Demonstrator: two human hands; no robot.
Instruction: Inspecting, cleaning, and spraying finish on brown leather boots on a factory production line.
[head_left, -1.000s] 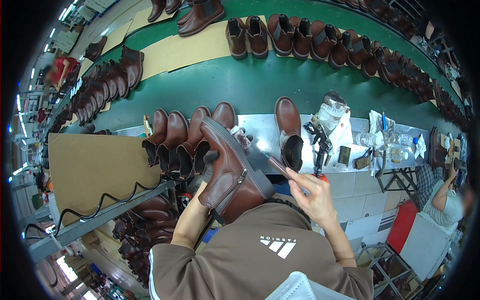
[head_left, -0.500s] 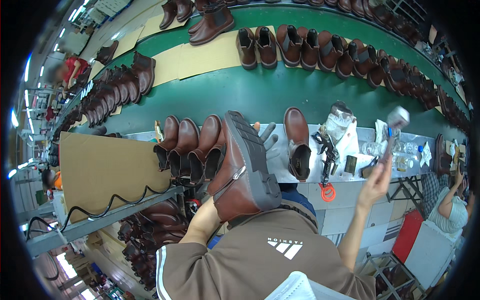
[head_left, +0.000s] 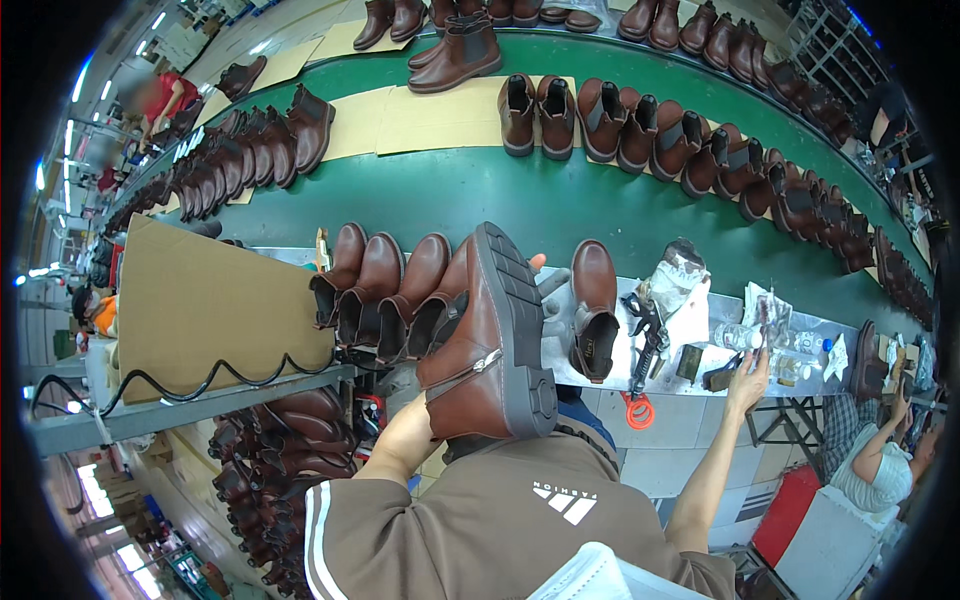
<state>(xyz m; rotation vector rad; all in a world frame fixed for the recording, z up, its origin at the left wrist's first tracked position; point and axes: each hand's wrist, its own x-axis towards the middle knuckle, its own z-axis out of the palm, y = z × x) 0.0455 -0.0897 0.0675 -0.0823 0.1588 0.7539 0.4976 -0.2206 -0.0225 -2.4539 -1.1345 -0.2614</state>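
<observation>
A brown leather ankle boot (head_left: 462,362) with a side zip is raised in front of me, tilted so its dark ridged sole faces right. My left hand (head_left: 552,298) grips it from behind; grey-gloved fingers and one bare fingertip show past the sole, while the rest is hidden. Over the right of the bench, my right hand (head_left: 747,382) has its fingers closed round the thin handle of a hammer (head_left: 765,328). The hammer's head is hard to make out against clear plastic. A single brown boot (head_left: 595,305) stands on the bench between my hands.
Several boots (head_left: 420,275) stand left of the held one, beside a cardboard sheet (head_left: 215,310). A black tool (head_left: 647,335) with an orange ring, a rag (head_left: 682,290) and plastic bottles (head_left: 738,335) lie to the right. Boots line the green conveyor (head_left: 430,190). A co-worker (head_left: 880,470) sits at far right.
My right hand has come down with the hammer, from raised above the bench to beside the bottles. The boot in my left hand has turned slightly more upright. The whole view has shifted a little.
</observation>
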